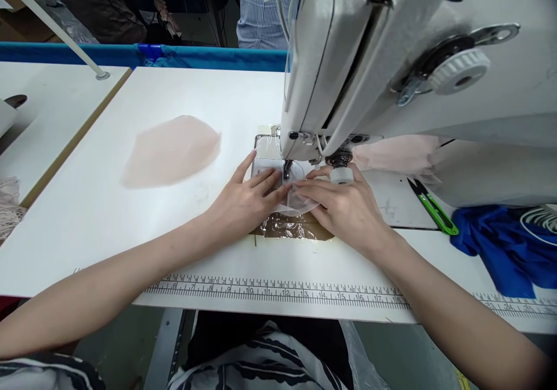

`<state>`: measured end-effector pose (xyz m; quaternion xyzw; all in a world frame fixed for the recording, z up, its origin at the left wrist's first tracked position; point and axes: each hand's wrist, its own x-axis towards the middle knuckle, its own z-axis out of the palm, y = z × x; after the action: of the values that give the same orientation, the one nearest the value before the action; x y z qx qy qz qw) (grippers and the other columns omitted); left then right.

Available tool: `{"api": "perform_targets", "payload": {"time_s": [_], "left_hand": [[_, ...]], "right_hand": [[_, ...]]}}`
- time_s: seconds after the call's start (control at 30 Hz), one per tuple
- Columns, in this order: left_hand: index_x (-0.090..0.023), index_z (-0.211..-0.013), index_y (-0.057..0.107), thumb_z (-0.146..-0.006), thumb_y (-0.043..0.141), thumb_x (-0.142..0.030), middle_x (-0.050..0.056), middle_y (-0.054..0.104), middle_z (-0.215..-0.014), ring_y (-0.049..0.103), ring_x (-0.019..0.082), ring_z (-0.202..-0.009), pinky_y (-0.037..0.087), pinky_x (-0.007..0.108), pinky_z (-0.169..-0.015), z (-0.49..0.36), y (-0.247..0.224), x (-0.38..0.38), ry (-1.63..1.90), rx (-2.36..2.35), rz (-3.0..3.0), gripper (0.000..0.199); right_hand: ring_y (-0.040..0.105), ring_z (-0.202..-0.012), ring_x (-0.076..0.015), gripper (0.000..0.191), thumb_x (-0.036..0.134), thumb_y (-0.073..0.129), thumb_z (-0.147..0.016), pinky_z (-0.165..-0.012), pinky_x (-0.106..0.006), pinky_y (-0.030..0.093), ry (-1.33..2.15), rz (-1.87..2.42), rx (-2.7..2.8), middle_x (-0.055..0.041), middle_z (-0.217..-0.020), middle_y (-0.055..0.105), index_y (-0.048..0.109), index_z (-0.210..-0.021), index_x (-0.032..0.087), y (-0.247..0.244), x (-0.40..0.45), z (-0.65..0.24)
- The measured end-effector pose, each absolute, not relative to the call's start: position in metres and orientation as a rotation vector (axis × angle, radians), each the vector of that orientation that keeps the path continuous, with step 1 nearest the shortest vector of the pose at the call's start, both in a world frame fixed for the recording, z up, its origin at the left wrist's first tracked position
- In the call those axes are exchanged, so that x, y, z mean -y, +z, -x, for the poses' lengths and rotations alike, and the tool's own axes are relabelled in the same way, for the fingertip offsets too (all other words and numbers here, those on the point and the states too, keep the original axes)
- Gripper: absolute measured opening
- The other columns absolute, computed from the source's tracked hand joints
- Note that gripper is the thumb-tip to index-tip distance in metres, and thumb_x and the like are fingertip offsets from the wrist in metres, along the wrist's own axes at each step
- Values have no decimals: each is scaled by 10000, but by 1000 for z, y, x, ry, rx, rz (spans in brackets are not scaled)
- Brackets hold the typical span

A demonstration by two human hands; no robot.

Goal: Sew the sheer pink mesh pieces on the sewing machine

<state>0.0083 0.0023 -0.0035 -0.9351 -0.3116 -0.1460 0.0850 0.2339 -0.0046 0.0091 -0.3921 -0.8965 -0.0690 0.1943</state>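
Observation:
Under the head of a white sewing machine (315, 59), a small sheer piece of fabric (300, 205) lies by the presser foot (287, 169). My left hand (243, 203) rests flat to the left of the foot, fingers spread and fingertips on the fabric's edge. To the right, my right hand (350, 207) has its fingers close together on the same fabric, gripping its right side. The machine's white knob partly covers those fingers. Brown tape (296, 227) covers the table just below the fabric.
A sheer peach fabric piece (174, 151) lies flat at left; more peach fabric (400, 153) sits behind the right hand. Green thread snips (435, 210) and blue cloth (500, 256) are at right. A printed ruler (270, 290) lines the front edge. A person in stripes (261, 15) is beyond.

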Motion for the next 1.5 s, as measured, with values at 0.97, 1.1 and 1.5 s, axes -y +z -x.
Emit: {"api": "perform_targets", "payload": {"time_s": [0.97, 1.1, 1.5], "left_hand": [[-206, -1134, 693, -1026, 374, -351, 82, 614, -1140, 536, 221, -1071, 442, 413, -972, -6, 11, -14, -679, 1360, 3223, 367], [-186, -989, 680, -1038, 318, -397, 54, 606, -1074, 546, 191, -1023, 443, 370, -957, -9, 18, -18, -782, 1681, 3256, 422], [-247, -1146, 699, -1016, 388, -373, 77, 612, -1135, 540, 217, -1040, 461, 405, -930, 5, 8, -20, -661, 1047, 3166, 359]], "right_hand": [[680, -732, -172, 211, 235, 552, -954, -784, -340, 514, 172, 1130, 2209, -1, -775, 757, 763, -952, 242, 6, 6, -228], [668, -722, -177, 196, 271, 578, -944, -761, -346, 512, 240, 1197, 2155, -1, -791, 757, 772, -967, 259, 4, 5, -226], [673, -656, -160, 190, 230, 579, -938, -839, -380, 504, 273, 1078, 2187, 3, -784, 766, 769, -946, 244, 1, 5, -227]]}}
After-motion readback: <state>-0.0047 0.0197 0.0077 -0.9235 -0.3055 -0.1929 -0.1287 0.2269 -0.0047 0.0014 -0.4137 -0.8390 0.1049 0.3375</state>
